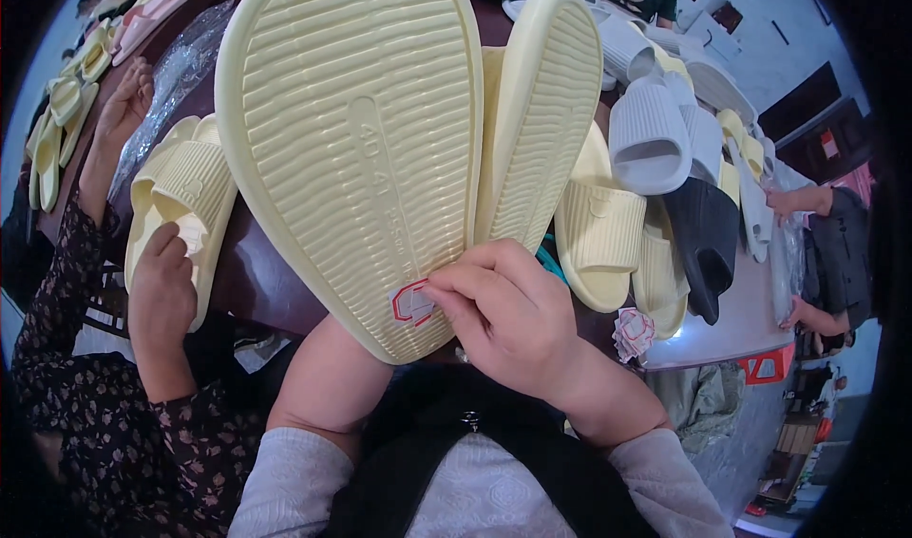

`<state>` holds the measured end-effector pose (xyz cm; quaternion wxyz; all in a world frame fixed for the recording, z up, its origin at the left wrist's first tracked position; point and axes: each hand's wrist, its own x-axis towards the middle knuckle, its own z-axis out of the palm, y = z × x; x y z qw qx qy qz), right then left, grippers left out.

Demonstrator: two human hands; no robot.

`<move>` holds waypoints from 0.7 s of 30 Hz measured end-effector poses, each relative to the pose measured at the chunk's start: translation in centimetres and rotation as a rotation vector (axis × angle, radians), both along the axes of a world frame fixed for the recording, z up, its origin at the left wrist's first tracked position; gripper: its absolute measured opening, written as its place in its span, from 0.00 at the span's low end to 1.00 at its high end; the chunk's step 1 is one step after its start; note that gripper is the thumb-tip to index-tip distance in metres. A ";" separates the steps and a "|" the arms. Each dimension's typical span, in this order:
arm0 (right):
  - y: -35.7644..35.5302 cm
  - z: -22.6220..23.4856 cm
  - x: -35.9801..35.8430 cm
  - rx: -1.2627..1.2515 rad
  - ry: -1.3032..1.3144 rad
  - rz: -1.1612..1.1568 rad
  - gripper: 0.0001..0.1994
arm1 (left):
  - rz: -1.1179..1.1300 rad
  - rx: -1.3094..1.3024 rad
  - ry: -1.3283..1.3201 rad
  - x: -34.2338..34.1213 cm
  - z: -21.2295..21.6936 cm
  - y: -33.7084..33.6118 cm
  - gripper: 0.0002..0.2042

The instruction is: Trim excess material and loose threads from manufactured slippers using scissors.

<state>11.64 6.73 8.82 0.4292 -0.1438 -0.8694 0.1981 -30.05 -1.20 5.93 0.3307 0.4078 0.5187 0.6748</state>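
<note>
Above the near edge of the dark red bench (pixel 264 270): a pale yellow slipper (pixel 351 158) is held up in front of the person, its ribbed sole toward the camera, the broad toe end up and the narrow heel end down.
Right hand (pixel 518 320): the thumb and the bent forefinger are closed together at the edge of a small red-edged label (pixel 411 302); the other fingers are curled in.
Red-edged label: it is near the heel end of the sole, on the ribs.
Left hand: it is hidden behind the slipper, so I cannot tell how far it is open; only the left forearm (pixel 332 377) comes up below the sole.
Second yellow slipper (pixel 546 111): it is tilted, just to the right of the first one.
Label bundle (pixel 634 334): it is at the near edge, right of the right hand.
Right side of the bench: grey slippers (pixel 651 139), a black slipper (pixel 703 244) and a ribbed yellow slipper (pixel 598 234) lie close together.
Co-worker at left: one hand (pixel 166 291) touches another yellow slipper (pixel 195 191); the flowered sleeve (pixel 199 453) is dark.
</note>
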 end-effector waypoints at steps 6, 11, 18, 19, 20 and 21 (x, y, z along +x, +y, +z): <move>0.4 0.6 0.2 -0.078 -0.068 0.065 0.09 | -0.025 0.080 -0.091 2.2 -0.7 -1.8 0.08; 0.3 0.4 0.1 -0.065 -0.078 0.093 0.09 | -0.045 0.143 -0.161 3.7 -0.9 -2.6 0.09; -0.7 -0.8 0.9 -0.124 -0.079 0.201 0.10 | -0.087 0.226 -0.263 5.5 -1.4 -3.0 0.11; -1.2 -1.1 1.3 -0.161 -0.094 0.271 0.10 | -0.101 0.236 -0.281 5.8 -1.5 -2.6 0.11; -1.5 -1.3 1.7 -0.198 -0.109 0.336 0.10 | -0.120 0.247 -0.300 6.1 -1.6 -2.0 0.12; -1.7 -1.3 2.3 -0.199 -0.109 0.315 0.10 | -0.143 0.258 -0.322 6.4 -1.8 -1.2 0.12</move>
